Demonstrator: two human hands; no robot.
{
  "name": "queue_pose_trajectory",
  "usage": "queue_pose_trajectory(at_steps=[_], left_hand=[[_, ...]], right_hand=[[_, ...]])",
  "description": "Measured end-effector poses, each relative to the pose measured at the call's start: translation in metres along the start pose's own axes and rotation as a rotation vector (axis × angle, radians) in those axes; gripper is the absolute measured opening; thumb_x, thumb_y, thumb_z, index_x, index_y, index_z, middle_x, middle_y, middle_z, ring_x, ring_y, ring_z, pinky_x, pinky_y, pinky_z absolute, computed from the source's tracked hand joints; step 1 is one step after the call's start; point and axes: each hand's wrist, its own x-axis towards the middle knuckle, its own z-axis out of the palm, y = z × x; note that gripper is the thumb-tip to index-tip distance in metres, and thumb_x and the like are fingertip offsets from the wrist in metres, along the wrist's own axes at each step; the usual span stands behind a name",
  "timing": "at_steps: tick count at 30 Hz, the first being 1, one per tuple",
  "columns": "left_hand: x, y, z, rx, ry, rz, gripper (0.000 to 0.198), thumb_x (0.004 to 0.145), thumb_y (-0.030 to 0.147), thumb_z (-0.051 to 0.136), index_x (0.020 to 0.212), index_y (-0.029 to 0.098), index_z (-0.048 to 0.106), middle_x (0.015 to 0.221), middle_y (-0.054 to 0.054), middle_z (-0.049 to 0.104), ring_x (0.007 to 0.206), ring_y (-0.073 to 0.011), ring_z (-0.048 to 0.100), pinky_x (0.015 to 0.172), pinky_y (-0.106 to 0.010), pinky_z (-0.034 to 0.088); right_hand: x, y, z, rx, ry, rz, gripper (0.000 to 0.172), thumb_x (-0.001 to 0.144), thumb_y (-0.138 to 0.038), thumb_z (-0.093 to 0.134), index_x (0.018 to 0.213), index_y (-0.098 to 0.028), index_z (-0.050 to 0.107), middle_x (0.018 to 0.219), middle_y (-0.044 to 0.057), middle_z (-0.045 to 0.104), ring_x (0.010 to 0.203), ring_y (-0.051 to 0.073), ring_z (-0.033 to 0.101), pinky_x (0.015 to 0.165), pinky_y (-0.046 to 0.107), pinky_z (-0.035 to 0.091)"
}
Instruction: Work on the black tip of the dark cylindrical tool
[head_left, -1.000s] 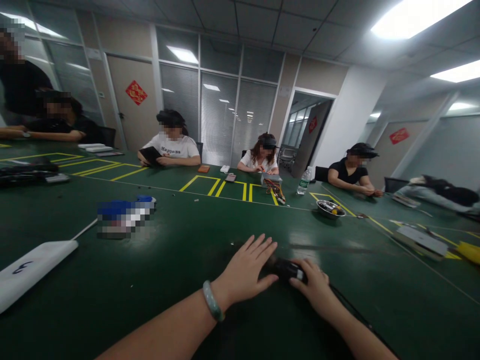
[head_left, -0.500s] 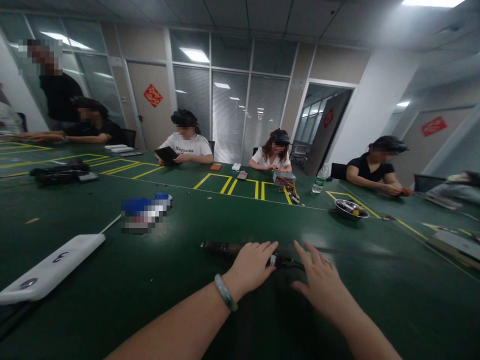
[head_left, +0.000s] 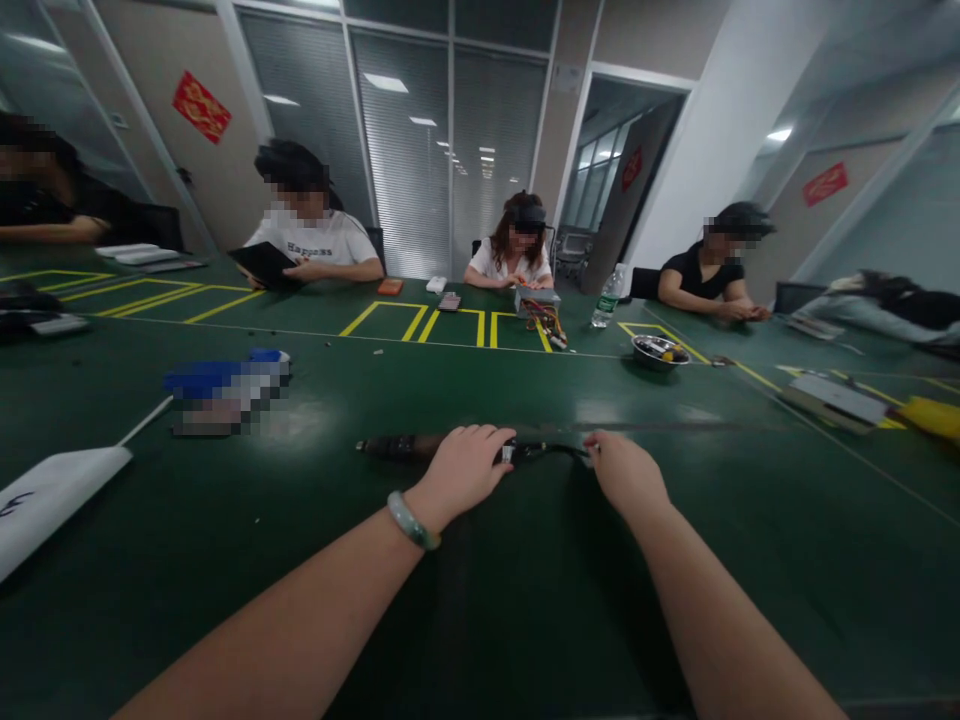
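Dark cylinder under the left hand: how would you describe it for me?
On the green workbench, two forearms reach out. The left hand, with a green bangle, rests on the dark cylinder, set apart by the thin black cable running to the right hand.

The tabletop (head_left: pixel 480 385) is smooth, glossy dark green, with pale glare. A thin black cable (head_left: pixel 551 448) looks matt and rubbery. The bowl (head_left: pixel 658 351) is shiny metal, the water bottle (head_left: pixel 608 296) clear plastic, and the bangle (head_left: pixel 410 520) polished, stone-like.

"Happiness", blurred, on a white T-shirt (head_left: pixel 309 247)
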Motion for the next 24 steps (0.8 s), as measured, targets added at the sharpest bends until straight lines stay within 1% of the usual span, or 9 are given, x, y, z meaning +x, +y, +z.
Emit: queue_pose_trajectory(at_steps=[2,4,7,10,12,16,19,21,24], left_hand=[[-0.001,-0.001,-0.001,0.002,0.000,0.005,0.041,0.088,0.037,0.060,0.127,0.026,0.051,0.118,-0.004,0.061,0.107,-0.0233,0.057,0.094,-0.041,0.042],[-0.003,-0.001,-0.001,0.012,-0.004,0.002,0.038,0.087,0.034,0.061,0.123,0.025,0.052,0.115,-0.004,0.062,0.104,-0.0231,0.058,0.093,-0.041,0.043],[-0.006,0.001,0.000,0.013,0.008,-0.003,0.037,0.087,0.033,0.060,0.122,0.023,0.053,0.113,-0.005,0.061,0.103,-0.0224,0.058,0.094,-0.041,0.043],[-0.007,0.006,0.001,0.006,0.050,0.030,0.044,0.085,0.036,0.061,0.126,0.023,0.050,0.124,-0.006,0.056,0.114,-0.0238,0.052,0.100,-0.041,0.040],[-0.005,0.009,0.003,0.009,0.059,0.067,0.043,0.086,0.034,0.061,0.126,0.023,0.050,0.129,-0.006,0.054,0.119,-0.0238,0.049,0.102,-0.041,0.038],[0.002,0.014,0.006,0.025,0.027,0.094,0.025,0.090,0.026,0.055,0.115,0.024,0.055,0.120,-0.004,0.057,0.112,-0.0212,0.053,0.098,-0.039,0.040],[0.005,0.017,0.009,0.046,0.012,0.076,0.022,0.091,0.023,0.053,0.113,0.023,0.055,0.115,-0.004,0.057,0.105,-0.0201,0.055,0.093,-0.037,0.042],[0.006,0.018,0.009,0.071,0.007,0.062,0.021,0.092,0.024,0.051,0.113,0.022,0.055,0.114,-0.004,0.057,0.104,-0.0207,0.055,0.091,-0.037,0.042],[0.006,0.018,0.010,0.092,-0.002,0.064,0.020,0.094,0.025,0.049,0.112,0.023,0.055,0.112,-0.005,0.056,0.103,-0.0213,0.054,0.090,-0.038,0.042]], right_hand=[[0.009,0.000,0.003,0.030,0.082,-0.007,0.026,0.098,-0.028,0.040,0.111,-0.023,0.062,0.097,0.007,0.068,0.090,0.023,0.063,0.078,0.032,0.043],[0.014,-0.001,0.005,0.055,0.104,-0.033,0.024,0.098,-0.030,0.043,0.114,-0.025,0.060,0.096,0.005,0.068,0.090,0.023,0.062,0.078,0.032,0.043],[0.012,-0.001,0.004,0.095,0.035,-0.043,0.024,0.095,-0.035,0.050,0.115,-0.025,0.060,0.096,0.005,0.067,0.091,0.022,0.061,0.079,0.032,0.042],[0.001,0.006,-0.002,0.086,0.002,-0.038,0.035,0.087,-0.046,0.063,0.112,-0.022,0.062,0.104,0.008,0.064,0.096,0.024,0.059,0.080,0.033,0.043],[-0.006,0.012,-0.008,0.052,-0.010,-0.032,0.041,0.079,-0.051,0.069,0.107,-0.021,0.065,0.104,0.009,0.063,0.093,0.026,0.059,0.078,0.034,0.043],[-0.012,0.010,-0.014,0.177,-0.122,-0.110,0.022,0.082,-0.042,0.065,0.096,-0.024,0.069,0.087,0.003,0.066,0.078,0.020,0.061,0.064,0.029,0.041],[-0.013,0.001,-0.012,0.333,-0.194,-0.206,0.016,0.085,-0.034,0.061,0.093,-0.024,0.070,0.085,0.001,0.067,0.076,0.016,0.061,0.063,0.026,0.041],[-0.014,-0.002,-0.010,0.392,-0.246,-0.221,0.020,0.082,-0.032,0.064,0.100,-0.023,0.069,0.087,0.001,0.067,0.076,0.015,0.061,0.065,0.025,0.042],[-0.015,-0.001,-0.011,0.412,-0.313,-0.245,0.043,0.078,-0.030,0.070,0.120,-0.024,0.062,0.092,0.000,0.066,0.077,0.015,0.060,0.064,0.024,0.042]])
